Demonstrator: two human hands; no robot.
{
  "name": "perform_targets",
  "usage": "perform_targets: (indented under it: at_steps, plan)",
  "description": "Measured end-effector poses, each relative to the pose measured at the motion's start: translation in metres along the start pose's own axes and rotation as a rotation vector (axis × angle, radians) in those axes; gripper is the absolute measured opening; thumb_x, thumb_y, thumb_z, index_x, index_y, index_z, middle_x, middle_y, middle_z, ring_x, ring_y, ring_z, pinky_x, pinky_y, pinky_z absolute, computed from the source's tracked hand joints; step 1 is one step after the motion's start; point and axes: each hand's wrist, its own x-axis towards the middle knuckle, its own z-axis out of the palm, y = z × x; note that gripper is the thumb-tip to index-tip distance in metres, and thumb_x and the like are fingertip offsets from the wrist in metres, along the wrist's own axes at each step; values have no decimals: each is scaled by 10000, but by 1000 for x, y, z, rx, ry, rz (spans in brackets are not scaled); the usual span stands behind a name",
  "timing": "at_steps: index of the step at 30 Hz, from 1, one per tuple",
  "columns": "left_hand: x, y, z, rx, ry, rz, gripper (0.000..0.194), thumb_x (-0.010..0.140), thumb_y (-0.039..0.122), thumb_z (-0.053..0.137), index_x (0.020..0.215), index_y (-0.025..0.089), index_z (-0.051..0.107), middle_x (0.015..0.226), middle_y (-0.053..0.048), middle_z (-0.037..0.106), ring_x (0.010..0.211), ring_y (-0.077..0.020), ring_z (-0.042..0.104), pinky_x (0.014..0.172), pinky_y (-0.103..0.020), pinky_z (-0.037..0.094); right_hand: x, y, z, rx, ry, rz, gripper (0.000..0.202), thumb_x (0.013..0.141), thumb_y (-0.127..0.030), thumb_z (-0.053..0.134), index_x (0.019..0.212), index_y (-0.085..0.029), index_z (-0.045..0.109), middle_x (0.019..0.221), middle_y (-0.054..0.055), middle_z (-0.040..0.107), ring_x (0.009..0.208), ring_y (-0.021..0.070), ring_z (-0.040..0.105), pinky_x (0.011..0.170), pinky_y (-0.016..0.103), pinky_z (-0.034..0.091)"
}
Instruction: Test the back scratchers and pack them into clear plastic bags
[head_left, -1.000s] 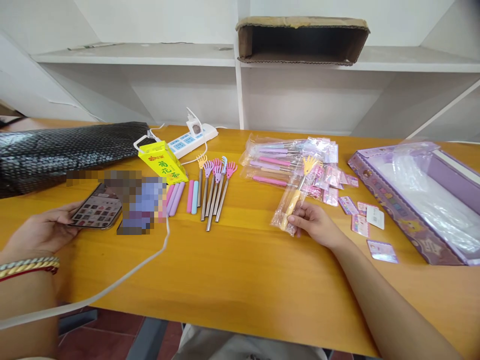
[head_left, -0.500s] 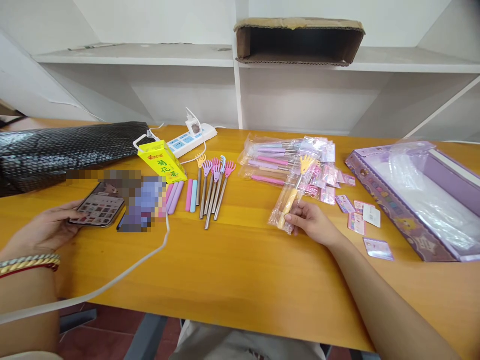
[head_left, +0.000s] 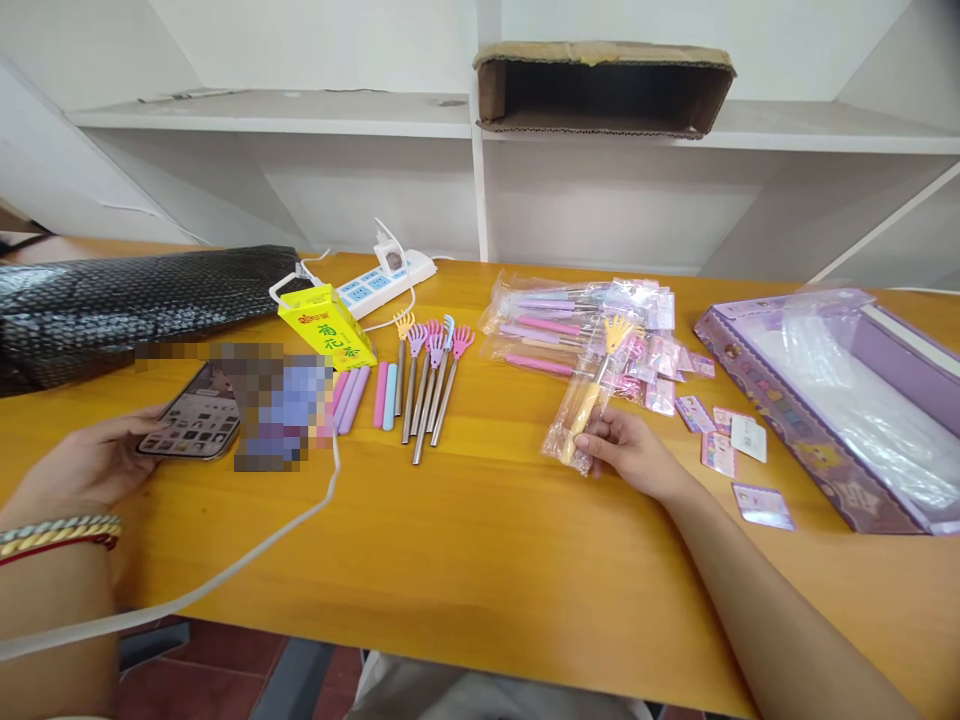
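Observation:
On the left, my left hand [head_left: 101,455] holds a phone [head_left: 196,420] with its lit screen up. My right hand [head_left: 626,450] pinches the handle end of a bagged yellow hand-shaped scratcher [head_left: 585,400] in clear plastic. Behind it lie several bagged scratchers [head_left: 544,325] with pink, purple and blue parts. Unbagged scratchers with metal rods [head_left: 431,395] lie mid-table, heads away from me. Beside them are pink and blue handles [head_left: 385,395] and purple handles [head_left: 351,400]. Small printed cards [head_left: 763,505] are spread right of my right hand.
A yellow tea carton [head_left: 328,327] stands before a white power strip [head_left: 390,285]. A white cable [head_left: 247,560] crosses the left front. Black bubble wrap [head_left: 142,300] lies back left. A purple box [head_left: 817,440] is at right, and a cardboard box [head_left: 604,55] sits on the shelf.
The picture on the phone's screen has changed, and the phone has shifted slightly. My right hand keeps its hold on the bagged scratcher. The whole view has moved a little.

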Motion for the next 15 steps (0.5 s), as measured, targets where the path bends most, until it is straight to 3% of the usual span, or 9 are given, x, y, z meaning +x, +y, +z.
perform_targets:
  at_steps: [6, 9, 15]
  plan:
    - [2, -2, -7, 47, -65, -17, 613, 404, 39, 622, 1000, 183, 608, 873, -46, 677, 781, -237, 616, 559, -250, 559, 0, 1, -1, -11, -4, 7, 329, 757, -408, 628, 924, -152, 505, 628, -11, 538, 501, 118, 545, 461, 232, 452]
    - [2, -1, -6, 85, -84, -10, 598, 423, 51, 643, 1007, 165, 588, 877, -41, 678, 743, -215, 617, 566, -254, 561, 0, 2, -1, -24, -9, 0, 306, 772, -401, 613, 907, -150, 502, 653, -3, 543, 501, 114, 541, 468, 237, 451]
    - [9, 0, -1, 100, 70, -25, 338, 489, 103, 584, 822, 159, 596, 698, -18, 660, 563, -144, 578, 491, -212, 531, -1, 0, 0, -16, -22, -29, 278, 790, -372, 603, 906, -144, 494, 659, -3, 548, 508, 108, 545, 474, 229, 458]
